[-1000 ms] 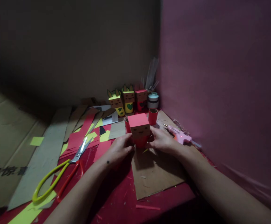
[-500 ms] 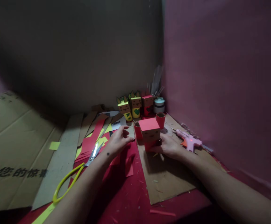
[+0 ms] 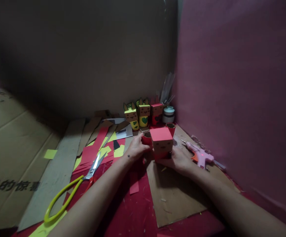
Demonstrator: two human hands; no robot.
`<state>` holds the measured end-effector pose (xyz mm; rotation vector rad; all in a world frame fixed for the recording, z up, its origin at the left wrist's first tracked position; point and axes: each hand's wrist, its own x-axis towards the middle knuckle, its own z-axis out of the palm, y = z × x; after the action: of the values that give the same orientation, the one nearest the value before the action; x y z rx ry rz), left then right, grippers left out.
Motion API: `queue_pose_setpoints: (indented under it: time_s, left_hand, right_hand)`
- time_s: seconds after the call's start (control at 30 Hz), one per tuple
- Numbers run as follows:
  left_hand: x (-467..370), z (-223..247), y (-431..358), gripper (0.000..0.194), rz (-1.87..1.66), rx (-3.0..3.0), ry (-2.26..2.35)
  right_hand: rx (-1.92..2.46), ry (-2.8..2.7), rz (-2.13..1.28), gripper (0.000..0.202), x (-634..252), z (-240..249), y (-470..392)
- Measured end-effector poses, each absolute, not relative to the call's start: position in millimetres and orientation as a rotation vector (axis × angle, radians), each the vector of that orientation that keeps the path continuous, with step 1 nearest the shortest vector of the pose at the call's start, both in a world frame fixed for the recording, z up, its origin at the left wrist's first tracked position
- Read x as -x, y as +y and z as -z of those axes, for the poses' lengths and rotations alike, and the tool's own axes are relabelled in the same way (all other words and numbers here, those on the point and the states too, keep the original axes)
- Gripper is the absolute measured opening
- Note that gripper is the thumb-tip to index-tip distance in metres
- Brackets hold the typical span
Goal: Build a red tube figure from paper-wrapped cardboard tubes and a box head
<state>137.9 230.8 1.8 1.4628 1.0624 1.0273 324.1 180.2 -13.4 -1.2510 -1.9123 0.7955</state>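
My right hand point(image 3: 178, 160) is closed around the red lower body of a cardboard figure point(image 3: 162, 143). The figure stands upright with a box-shaped head, a flat red top and a small drawn face. Just left of it, my left hand point(image 3: 138, 147) has its fingers and thumb around a red cardboard tube point(image 3: 146, 140), whose open end faces up. The figure's head hides part of this tube. Behind the figure, to its right, another red tube point(image 3: 170, 129) is partly covered. A brown cardboard sheet point(image 3: 179, 200) lies below both hands.
Yellow-handled scissors point(image 3: 64, 200) lie open at left, beside red and yellow paper scraps point(image 3: 93, 149). A pink glue gun point(image 3: 201, 156) rests at right. Finished eared figures point(image 3: 143, 113) and a lidded jar point(image 3: 168, 114) stand at the back. A pink wall point(image 3: 239, 98) bounds the right side.
My left hand has moved right and closed on the red tube beside the figure. My right hand keeps its hold on the figure. The view has shifted slightly.
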Motion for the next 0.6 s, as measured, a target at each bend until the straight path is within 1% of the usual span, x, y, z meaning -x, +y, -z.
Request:
queue_pose_setpoints:
  time_s: [0.1, 0.17, 0.23, 0.37, 0.43, 0.5, 0.6]
  left_hand:
    - [-131, -3, 223, 0.047, -0.991, -1.450, 1.050]
    - [-130, -3, 218, 0.044, -0.983, -1.439, 1.053]
    - [-131, -3, 215, 0.043, -0.992, -1.432, 1.054]
    - [-135, 0, 213, 0.044, -1.016, -1.434, 1.054]
    - [-137, 4, 214, 0.042, -1.027, -1.446, 1.057]
    - [-138, 8, 216, 0.042, -1.043, -1.467, 1.060]
    - [-139, 16, 220, 0.044, -1.065, -1.496, 1.065]
  right_hand:
    - [1.378, -1.852, -0.762, 0.021, -325, 9, 181]
    - [1.415, -1.828, -0.751, 0.023, -324, 9, 182]
    - [1.409, -1.814, -0.733, 0.029, -324, 12, 183]
    - [1.324, -1.752, -0.779, 0.048, -324, 19, 187]
    - [1.298, -1.713, -0.766, 0.054, -322, 21, 188]
    - [1.307, -1.685, -0.698, 0.052, -319, 20, 188]
    - [1.356, -1.645, -0.645, 0.043, -315, 17, 186]
